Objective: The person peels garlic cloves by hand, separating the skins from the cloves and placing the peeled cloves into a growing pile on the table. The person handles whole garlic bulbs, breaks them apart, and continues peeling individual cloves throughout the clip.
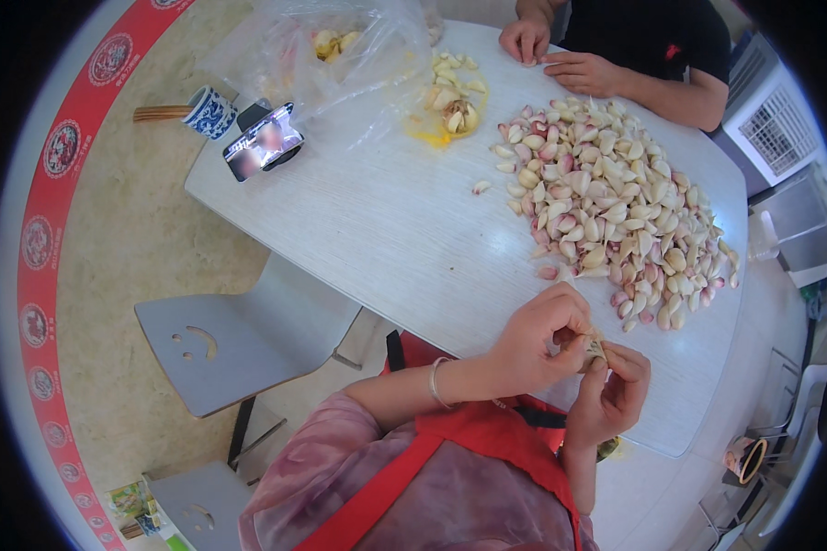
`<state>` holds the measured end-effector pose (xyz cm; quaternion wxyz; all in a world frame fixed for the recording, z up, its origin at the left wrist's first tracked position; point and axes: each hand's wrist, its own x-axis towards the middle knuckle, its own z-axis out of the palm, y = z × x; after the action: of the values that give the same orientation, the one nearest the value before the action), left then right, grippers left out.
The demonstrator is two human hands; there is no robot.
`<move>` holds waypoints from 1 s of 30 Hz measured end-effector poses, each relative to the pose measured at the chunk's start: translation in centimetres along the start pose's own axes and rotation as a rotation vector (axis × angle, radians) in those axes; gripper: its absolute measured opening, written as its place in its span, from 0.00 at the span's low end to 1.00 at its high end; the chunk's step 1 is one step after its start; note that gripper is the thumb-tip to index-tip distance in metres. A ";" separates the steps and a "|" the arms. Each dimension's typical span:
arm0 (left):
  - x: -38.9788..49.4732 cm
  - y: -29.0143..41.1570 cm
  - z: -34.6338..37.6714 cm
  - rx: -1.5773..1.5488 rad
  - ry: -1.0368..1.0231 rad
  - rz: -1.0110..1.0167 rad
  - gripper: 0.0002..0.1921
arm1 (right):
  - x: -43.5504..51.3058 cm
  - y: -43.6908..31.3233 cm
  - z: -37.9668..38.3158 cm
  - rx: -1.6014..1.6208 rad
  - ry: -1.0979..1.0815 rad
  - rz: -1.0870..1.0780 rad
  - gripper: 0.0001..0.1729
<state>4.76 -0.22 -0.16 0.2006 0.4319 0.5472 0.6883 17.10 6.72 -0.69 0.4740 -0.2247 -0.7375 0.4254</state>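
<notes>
Both hands meet at the table's near edge, below a large heap of garlic cloves (613, 200). My left hand (541, 341), with a bangle on its wrist, pinches one side of a small garlic piece (593, 350). On the other side, the fingertips of my right hand (613, 392) grip the same piece. Fingers cover much of it, so whether it is one clove or more I cannot tell. Single loose cloves lie at the heap's left edge. Farther back, a partly opened garlic bulb (460, 117) rests beside peeled cloves (451, 69) and a yellow stain.
Across the table (358, 227), a person in a black top rests both hands (582, 72) near the heap. A clear plastic bag (344, 76) with garlic, a propped phone (265, 143) and a blue-and-white cup (210, 113) of chopsticks stand at the far left. A grey chair (248, 324) is at left.
</notes>
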 end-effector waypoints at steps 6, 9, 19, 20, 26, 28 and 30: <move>0.5 -0.2 -1.3 0.119 -0.097 0.199 0.06 | 2.3 -0.8 -0.2 -0.096 -0.177 -0.032 0.28; 0.6 -0.2 -1.4 0.082 -0.129 0.195 0.06 | 1.3 -0.4 -1.0 0.284 -0.334 0.418 0.36; 0.7 -0.6 -2.2 0.061 -0.292 0.046 0.11 | 1.1 -0.1 -1.8 0.149 -0.361 0.405 0.36; 0.7 -0.7 -2.4 0.060 -0.308 0.004 0.12 | 1.0 0.0 -1.8 0.129 -0.371 0.398 0.36; 1.0 -1.1 -2.9 0.197 -0.332 0.179 0.11 | 1.3 -0.1 -1.9 -0.020 -0.407 0.311 0.37; 1.0 -0.9 -2.4 0.336 -0.284 0.273 0.10 | 1.5 0.0 -1.9 -0.117 -0.429 0.277 0.37; 0.7 -0.8 -2.2 0.447 -0.264 0.311 0.08 | 1.8 -0.1 -1.7 -0.224 -0.434 0.179 0.36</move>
<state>2.45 -0.66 -0.68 0.0621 0.6296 0.5818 0.5112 17.79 8.73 0.60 0.2374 -0.2435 -0.8416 0.4196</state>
